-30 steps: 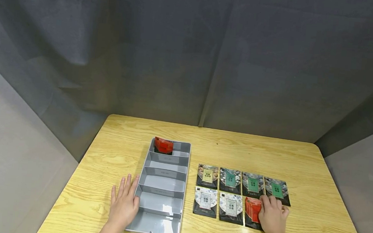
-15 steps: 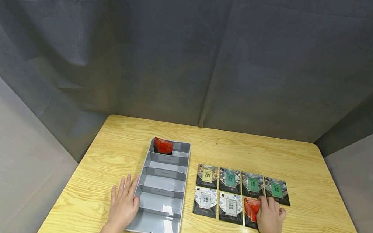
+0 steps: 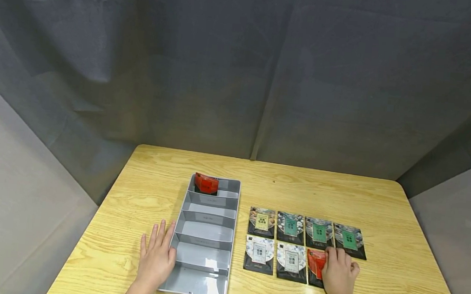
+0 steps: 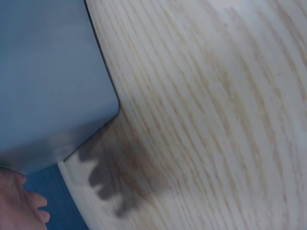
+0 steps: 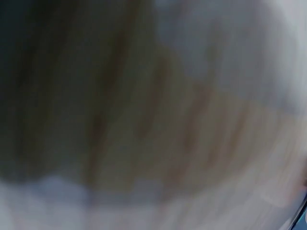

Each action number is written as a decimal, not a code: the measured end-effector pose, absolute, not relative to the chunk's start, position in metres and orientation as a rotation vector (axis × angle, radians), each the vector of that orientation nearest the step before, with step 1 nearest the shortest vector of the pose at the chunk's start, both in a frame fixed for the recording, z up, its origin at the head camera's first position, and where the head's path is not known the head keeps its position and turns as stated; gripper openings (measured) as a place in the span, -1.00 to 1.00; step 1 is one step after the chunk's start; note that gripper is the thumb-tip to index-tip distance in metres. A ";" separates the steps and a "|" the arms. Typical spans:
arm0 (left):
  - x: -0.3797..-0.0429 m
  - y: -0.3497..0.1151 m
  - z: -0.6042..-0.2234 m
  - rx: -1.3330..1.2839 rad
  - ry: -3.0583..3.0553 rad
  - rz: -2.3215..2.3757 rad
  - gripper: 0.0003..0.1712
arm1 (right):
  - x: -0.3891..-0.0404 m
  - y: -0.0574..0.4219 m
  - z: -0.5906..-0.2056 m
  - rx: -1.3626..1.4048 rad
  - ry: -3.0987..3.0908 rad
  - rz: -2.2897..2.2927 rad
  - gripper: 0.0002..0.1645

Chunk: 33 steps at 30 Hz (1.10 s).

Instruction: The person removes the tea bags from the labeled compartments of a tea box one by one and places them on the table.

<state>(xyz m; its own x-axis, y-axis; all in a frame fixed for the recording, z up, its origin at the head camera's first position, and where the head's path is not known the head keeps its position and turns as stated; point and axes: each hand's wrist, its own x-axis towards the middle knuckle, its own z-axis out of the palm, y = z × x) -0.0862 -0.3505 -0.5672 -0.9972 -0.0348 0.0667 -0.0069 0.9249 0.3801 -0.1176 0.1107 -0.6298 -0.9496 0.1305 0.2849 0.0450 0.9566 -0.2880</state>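
Note:
My left hand [image 3: 155, 259] lies with straight fingers on the table, beside the left edge of a grey divided tray [image 3: 232, 240]; its thumb touches the tray's edge. A corner of that tray [image 4: 57, 72] shows in the left wrist view. My right hand [image 3: 340, 274], fingers bent, holds the right side of a red and black tea bag packet [image 3: 315, 266] lying flat on the table. Its thumb is hidden. To the left of this packet lie two white tea bag packets [image 3: 291, 262]. Another red packet [image 3: 206, 184] leans in the tray's farthest compartment.
A row of tea bag packets lies behind: one with a yellow label [image 3: 261, 222] and several with green labels [image 3: 319, 233]. The rightmost is slightly turned. The wooden table [image 3: 299, 185] ends at a grey cloth wall [image 3: 208, 79]. The right wrist view is blurred.
My right hand has shifted a little to the left, and the red tea bag packet has slid with it toward the white packets. My left hand and the tray have stayed still.

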 end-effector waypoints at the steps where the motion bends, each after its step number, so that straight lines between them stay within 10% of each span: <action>1: -0.086 -0.351 -0.567 0.033 -3.012 -0.595 -0.34 | -0.118 0.111 -0.630 -0.132 -2.797 0.399 -0.91; 33: -0.086 -0.350 -0.566 0.049 -3.000 -0.607 -0.33 | -0.135 0.098 -0.594 -0.067 -2.598 0.558 -0.88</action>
<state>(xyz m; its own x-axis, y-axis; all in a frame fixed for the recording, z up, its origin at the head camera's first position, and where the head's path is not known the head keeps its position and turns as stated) -0.0862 -0.3500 -0.5665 -0.9963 -0.0470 0.0721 -0.0153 0.9211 0.3891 -0.1350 0.0980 -0.5942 -0.8843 0.1437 0.4442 -0.0515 0.9156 -0.3988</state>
